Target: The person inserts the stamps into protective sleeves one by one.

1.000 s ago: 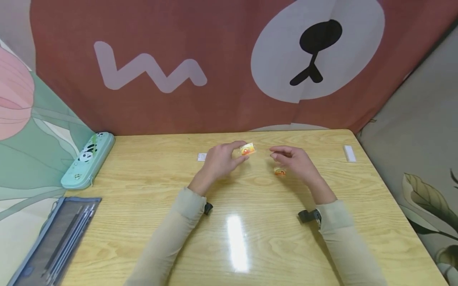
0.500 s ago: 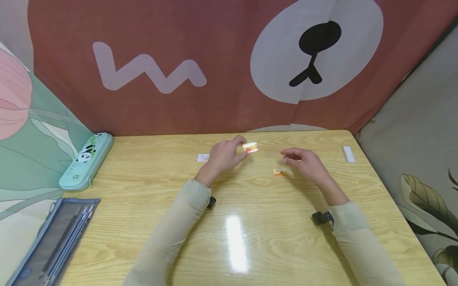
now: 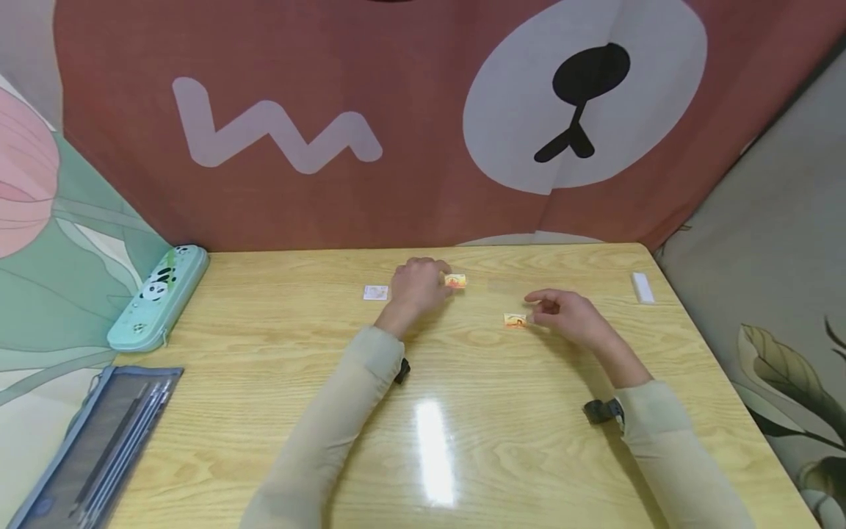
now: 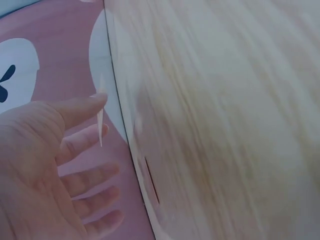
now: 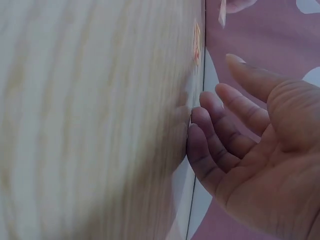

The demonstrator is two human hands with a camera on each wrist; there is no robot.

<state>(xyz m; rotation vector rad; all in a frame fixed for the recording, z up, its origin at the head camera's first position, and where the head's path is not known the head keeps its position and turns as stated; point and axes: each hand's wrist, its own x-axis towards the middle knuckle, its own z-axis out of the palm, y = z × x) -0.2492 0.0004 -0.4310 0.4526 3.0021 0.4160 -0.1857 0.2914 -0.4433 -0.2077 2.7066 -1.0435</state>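
Observation:
My left hand (image 3: 418, 286) pinches a small card with yellow-orange print (image 3: 454, 281) between thumb and finger, near the far side of the table. In the left wrist view this card (image 4: 100, 122) is seen edge-on, and the other fingers are spread behind it. A second yellow-orange card (image 3: 515, 320) lies flat on the table, close to the fingertips of my right hand (image 3: 567, 317). That hand holds nothing; its fingers are loosely curled with the thumb apart, and the fingertips are by the tabletop in the right wrist view.
A pale printed card (image 3: 375, 293) lies left of my left hand. Far right is a white block (image 3: 642, 288). A mint panda pencil case (image 3: 158, 297) and a mesh pouch with pens or pencils (image 3: 99, 448) lie at left. A faint rectangular patch (image 3: 505, 286) shows on the tabletop.
The right hand has moved right and slightly nearer, away from the left one. The left hand has lowered its card slightly and shifted right, exposing the pale card. The second yellow-orange card stays put.

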